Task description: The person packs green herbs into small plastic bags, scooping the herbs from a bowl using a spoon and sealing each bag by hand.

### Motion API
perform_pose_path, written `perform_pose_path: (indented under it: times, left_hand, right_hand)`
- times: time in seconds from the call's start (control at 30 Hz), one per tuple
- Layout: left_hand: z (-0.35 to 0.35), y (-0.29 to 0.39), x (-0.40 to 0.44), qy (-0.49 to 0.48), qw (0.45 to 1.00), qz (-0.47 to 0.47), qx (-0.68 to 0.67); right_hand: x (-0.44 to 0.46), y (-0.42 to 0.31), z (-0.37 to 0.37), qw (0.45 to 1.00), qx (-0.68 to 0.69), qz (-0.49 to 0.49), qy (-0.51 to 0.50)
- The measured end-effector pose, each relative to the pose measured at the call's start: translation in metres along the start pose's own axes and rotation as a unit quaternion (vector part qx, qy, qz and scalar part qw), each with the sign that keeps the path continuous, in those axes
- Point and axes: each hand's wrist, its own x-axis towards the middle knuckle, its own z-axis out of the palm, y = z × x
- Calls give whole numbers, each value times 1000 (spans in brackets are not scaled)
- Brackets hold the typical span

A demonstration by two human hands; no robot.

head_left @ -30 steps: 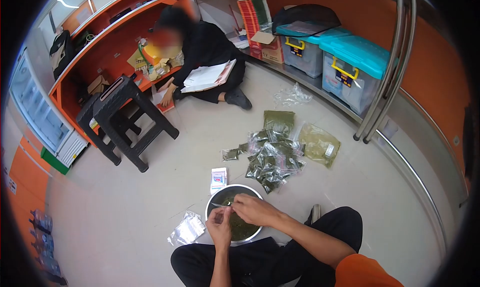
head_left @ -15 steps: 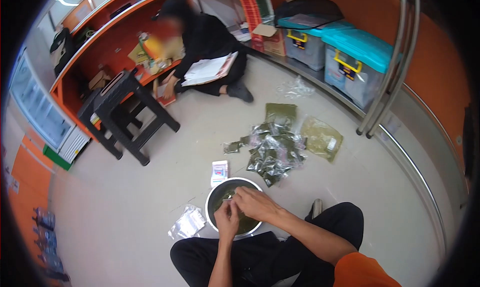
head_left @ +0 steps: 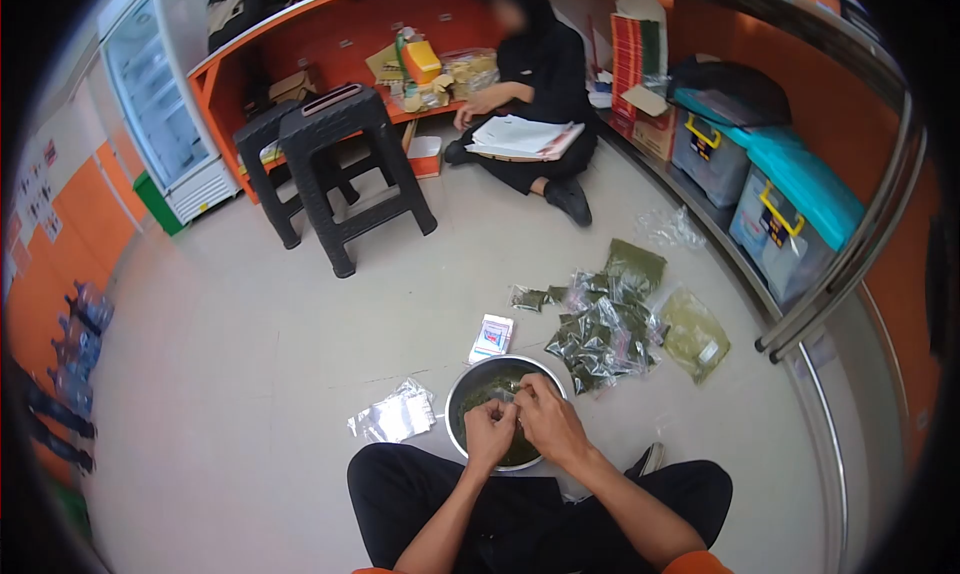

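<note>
Both of my hands are over a round metal bowl (head_left: 450, 436) holding dark green, leafy-looking contents (head_left: 488, 386). My left hand (head_left: 489, 436) has its fingers closed in a pinch at the bowl's middle. Right beside it, my right hand (head_left: 550, 422) pinches too, its fingertips almost meeting the left ones. Whatever is between the fingers is too small and covered to name. Flat clear plastic bags (head_left: 398, 415) lie left of the bowl. Just behind the bowl is a small white packet (head_left: 491, 338). Filled clear bags of green material (head_left: 600, 346) are heaped at right.
A large yellowish-green bag (head_left: 695, 336) and crumpled clear plastic (head_left: 670, 228) lie on the floor. A person in black (head_left: 545, 84) sits ahead with papers (head_left: 525, 137). Black stools (head_left: 350, 164) stand left; teal-lidded boxes (head_left: 795, 199) sit on a low metal shelf at right.
My view has turned left, so things appear further right. My hands stay pinched together over the bowl. The other person's hand has lifted from the red-and-white box on the floor.
</note>
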Motion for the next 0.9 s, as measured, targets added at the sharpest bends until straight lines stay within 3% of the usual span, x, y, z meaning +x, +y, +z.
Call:
perform_pose_path:
  times: [0.2, 0.27, 0.4, 0.53, 0.63, 0.7, 0.77, 0.9]
  left_hand:
    - [-4, 17, -2, 2, 999, 32, 37]
    - [-6, 15, -2, -41, 996, 58, 48]
    - [-9, 19, -6, -147, 983, 72, 77]
    - [-13, 24, -5, -155, 982, 73, 78]
    - [-23, 36, -4, -155, 975, 152, 39]
    - [-30, 32, 5, -108, 933, 326, 111]
    - [-32, 52, 2, -90, 918, 348, 165]
    - [-19, 26, -1, -78, 889, 372, 256]
  right_hand:
    - [-4, 13, 9, 995, 85, 37, -29]
    - [-3, 18, 8, 986, 138, 76, -57]
    - [-4, 24, 1, 996, 16, 81, -37]
    - [-6, 27, 2, 993, 40, 95, -56]
    - [-2, 27, -5, 988, 76, 125, -42]
    - [-5, 34, 0, 986, 84, 134, -55]
    - [-7, 37, 4, 989, 104, 93, -52]
    - [-7, 32, 12, 972, 215, 52, -80]
